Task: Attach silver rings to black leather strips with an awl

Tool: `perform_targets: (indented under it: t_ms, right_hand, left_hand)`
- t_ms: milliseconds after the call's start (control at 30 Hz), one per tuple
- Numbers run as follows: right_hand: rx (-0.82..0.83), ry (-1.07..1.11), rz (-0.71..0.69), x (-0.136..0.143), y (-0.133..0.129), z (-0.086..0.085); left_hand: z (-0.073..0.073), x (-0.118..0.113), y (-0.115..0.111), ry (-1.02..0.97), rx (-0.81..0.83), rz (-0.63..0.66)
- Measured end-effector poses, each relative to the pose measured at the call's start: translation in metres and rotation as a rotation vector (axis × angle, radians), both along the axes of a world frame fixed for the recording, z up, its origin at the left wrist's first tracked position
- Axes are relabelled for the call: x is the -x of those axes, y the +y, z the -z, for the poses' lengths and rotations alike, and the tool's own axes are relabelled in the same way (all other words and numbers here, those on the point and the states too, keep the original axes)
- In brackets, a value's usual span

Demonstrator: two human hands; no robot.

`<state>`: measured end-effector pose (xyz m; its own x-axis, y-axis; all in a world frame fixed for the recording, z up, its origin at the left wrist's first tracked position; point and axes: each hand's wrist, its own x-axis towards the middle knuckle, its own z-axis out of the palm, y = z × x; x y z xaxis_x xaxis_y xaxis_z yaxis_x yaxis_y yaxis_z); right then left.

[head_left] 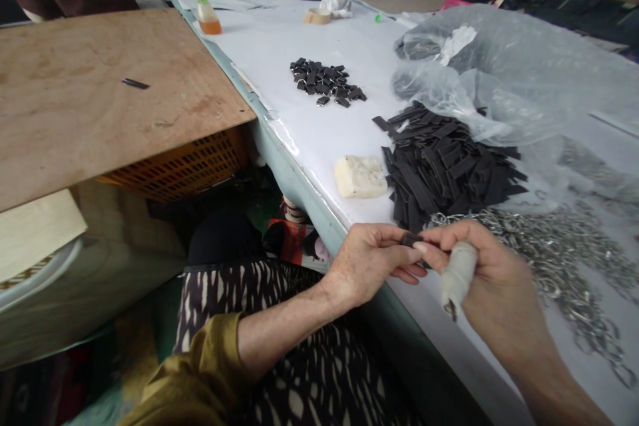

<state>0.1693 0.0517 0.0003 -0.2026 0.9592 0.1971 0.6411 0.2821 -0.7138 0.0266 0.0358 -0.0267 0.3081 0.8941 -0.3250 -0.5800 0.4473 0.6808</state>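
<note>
Beyond your hands, on the white table (319,140), the heap of black strips (449,170) lies just ahead, the metal rings (564,253) to its right. At the table's near edge your left hand (372,259) and right hand (479,266) meet, both pinched shut on one small black strip (411,239), its long axis running hand to hand, each equally near.

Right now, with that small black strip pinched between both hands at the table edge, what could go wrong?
The black strip is held by the left hand and right hand right over the table edge; a slip could drop it to the floor. The right hand's bandaged finger may weaken the pinch. The metal rings lie close and could snag.
</note>
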Motion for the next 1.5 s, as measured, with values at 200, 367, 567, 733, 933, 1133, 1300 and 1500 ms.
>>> perform_targets:
  t_ms: [200, 367, 567, 733, 933, 1133, 1300, 1500]
  right_hand:
    - [0.045, 0.022, 0.036, 0.001, 0.000, 0.001]
    - [0.081, 0.042, 0.048, 0.006, 0.000, -0.001]
    - [0.065, 0.056, 0.043, 0.011, -0.001, 0.000]
    - [0.086, 0.086, 0.040, 0.010, -0.001, 0.000]
    - [0.128, 0.100, 0.072, 0.009, 0.000, -0.001]
    - [0.132, 0.096, 0.078, 0.010, 0.001, 0.000]
    - [0.104, 0.075, 0.057, 0.010, -0.001, 0.004]
    - [0.175, 0.109, 0.070, 0.010, -0.001, -0.001]
  left_hand:
    - [0.003, 0.001, 0.002, 0.032, 0.004, -0.037]
    - [0.003, 0.002, 0.003, 0.030, 0.000, -0.056]
    - [0.002, 0.000, 0.002, 0.007, 0.041, -0.092]
    - [0.002, -0.002, 0.001, -0.006, 0.046, -0.110]
    - [0.002, -0.001, 0.001, -0.032, 0.024, -0.104]
    - [0.003, -0.002, 0.002, -0.039, 0.059, -0.111]
    - [0.004, -0.002, 0.003, -0.035, 0.069, -0.118]
    - [0.005, 0.002, 0.004, -0.030, 0.047, -0.128]
